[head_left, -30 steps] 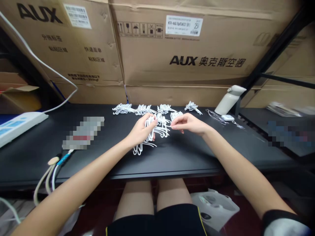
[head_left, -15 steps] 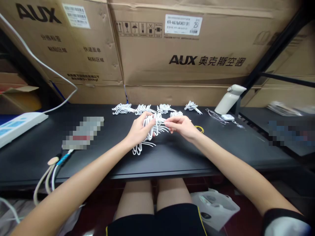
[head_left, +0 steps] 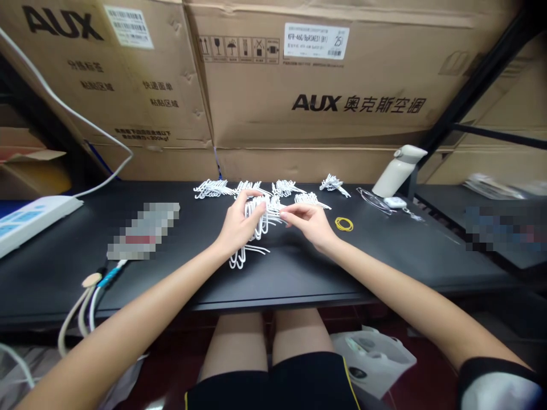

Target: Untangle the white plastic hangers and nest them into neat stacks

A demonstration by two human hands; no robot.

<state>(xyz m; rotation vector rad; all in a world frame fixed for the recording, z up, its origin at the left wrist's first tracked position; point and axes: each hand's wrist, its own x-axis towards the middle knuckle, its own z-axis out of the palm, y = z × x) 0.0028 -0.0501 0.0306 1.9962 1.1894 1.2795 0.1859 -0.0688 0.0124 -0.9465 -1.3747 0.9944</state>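
My left hand (head_left: 239,225) is wrapped round a bundle of white hooks (head_left: 259,219), held a little above the black table. My right hand (head_left: 310,222) pinches at the straight ends on the bundle's right side, thumb and forefinger together. Below the bundle, a few loose white hooks (head_left: 238,259) lie near the front. Behind my hands several piles of similar hooks (head_left: 211,188) stretch along the back of the table, with another pile (head_left: 335,185) farther right. Yellow rubber bands (head_left: 344,224) lie to the right of my right hand.
Large cardboard boxes (head_left: 256,125) stand behind the black table (head_left: 384,256). At the right back are a white bottle (head_left: 397,173), glasses (head_left: 374,201) and a small white case (head_left: 395,203). A power strip (head_left: 38,222) and a blurred-out flat device (head_left: 147,228) with cables lie at left.
My right hand has shifted slightly left along the hook ends, uncovering more of the rubber bands and the pile behind it. The bundle has turned slightly in my left hand.
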